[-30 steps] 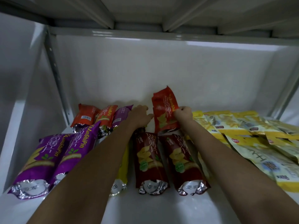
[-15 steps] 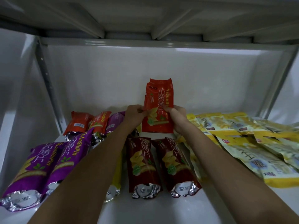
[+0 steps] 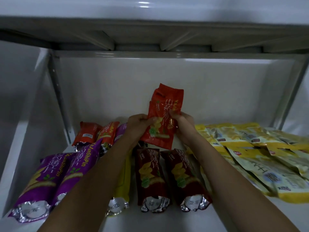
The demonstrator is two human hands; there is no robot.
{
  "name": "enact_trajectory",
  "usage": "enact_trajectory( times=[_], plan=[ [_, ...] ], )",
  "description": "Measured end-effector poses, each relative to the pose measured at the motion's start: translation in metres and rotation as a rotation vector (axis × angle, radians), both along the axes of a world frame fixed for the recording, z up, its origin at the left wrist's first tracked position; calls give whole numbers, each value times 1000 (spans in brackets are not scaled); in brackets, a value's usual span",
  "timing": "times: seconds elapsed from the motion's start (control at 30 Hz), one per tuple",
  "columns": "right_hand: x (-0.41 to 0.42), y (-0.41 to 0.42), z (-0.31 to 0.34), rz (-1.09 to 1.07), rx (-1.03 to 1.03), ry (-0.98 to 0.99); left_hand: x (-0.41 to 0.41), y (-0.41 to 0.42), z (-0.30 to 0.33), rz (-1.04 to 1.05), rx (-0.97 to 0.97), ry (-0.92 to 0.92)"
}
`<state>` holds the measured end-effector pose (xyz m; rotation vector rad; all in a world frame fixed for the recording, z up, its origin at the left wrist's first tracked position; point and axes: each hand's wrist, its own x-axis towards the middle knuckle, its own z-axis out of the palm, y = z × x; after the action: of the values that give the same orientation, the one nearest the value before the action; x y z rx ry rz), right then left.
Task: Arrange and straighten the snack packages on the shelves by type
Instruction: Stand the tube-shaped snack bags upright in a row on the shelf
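Note:
An orange-red snack package (image 3: 164,114) stands lifted above the shelf, tilted slightly right. My left hand (image 3: 139,123) grips its left edge and my right hand (image 3: 183,121) grips its right edge. Below them two dark red packages (image 3: 149,174) (image 3: 184,174) lie side by side, foil ends toward me. Two purple packages (image 3: 48,174) (image 3: 78,164) lie at the front left. A yellow package (image 3: 122,181) is partly hidden under my left forearm. At the back left lie two orange-red packages (image 3: 87,133) (image 3: 107,133) and a purple one (image 3: 121,131).
Several flat yellow pouches (image 3: 250,148) overlap in a loose pile on the right of the white shelf (image 3: 150,220). A metal upright (image 3: 58,101) stands at the back left. The shelf above (image 3: 150,30) hangs close overhead.
The orange-red package has risen from leaning at the back wall into both hands, and now tilts right. My left hand has closed on its edge. The camera has dropped lower.

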<state>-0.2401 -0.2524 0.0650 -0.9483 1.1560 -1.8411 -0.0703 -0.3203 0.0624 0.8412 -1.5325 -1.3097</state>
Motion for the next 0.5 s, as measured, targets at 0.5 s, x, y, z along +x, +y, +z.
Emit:
enact_trajectory(
  times=[0.5],
  plan=[
    [11,15,32,-12,-91,37,13,20,14,-71,-4,114]
  ],
)
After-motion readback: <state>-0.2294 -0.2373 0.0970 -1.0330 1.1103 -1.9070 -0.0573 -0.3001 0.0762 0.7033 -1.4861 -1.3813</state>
